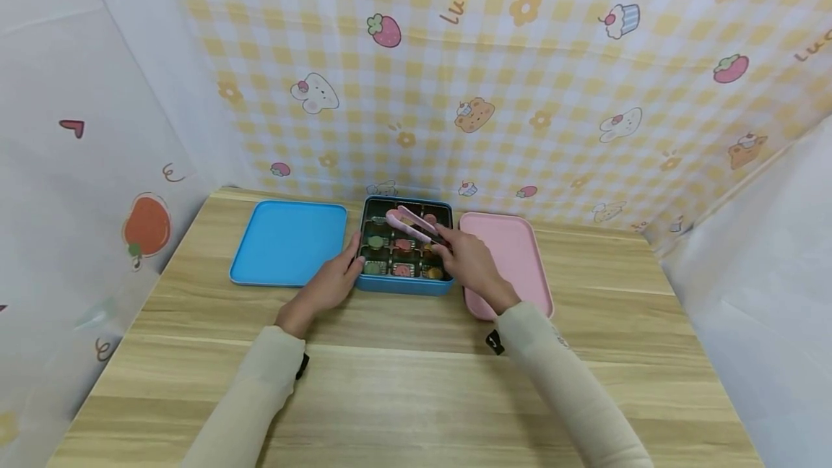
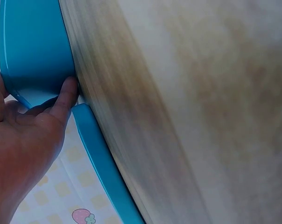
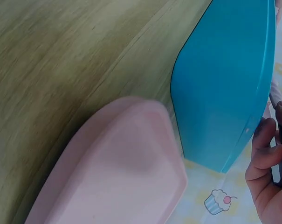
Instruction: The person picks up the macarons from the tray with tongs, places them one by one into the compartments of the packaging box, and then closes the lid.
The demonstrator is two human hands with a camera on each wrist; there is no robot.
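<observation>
A blue tin box [image 1: 404,285] stands near the back wall, its dark inside divided into compartments. Wrapped candies lie in it, among them a green candy [image 1: 375,242] and a red candy [image 1: 404,245]. With thumb and fingers at its left side and front corner, my left hand [image 1: 330,282] grips the box. Pink tongs [image 1: 411,228] with dark handles are held in my right hand [image 1: 473,261], over the compartments. Their pink ends point left above the box. In the right wrist view, curled fingers [image 3: 266,158] show around the dark handle; the box wall hides the tips.
Left of the box lies a flat blue lid [image 1: 292,240]. A pink tray [image 1: 513,255] sits close on the right, partly under my right forearm. Behind the wooden table [image 1: 403,396] hangs a yellow checked cloth [image 1: 422,71].
</observation>
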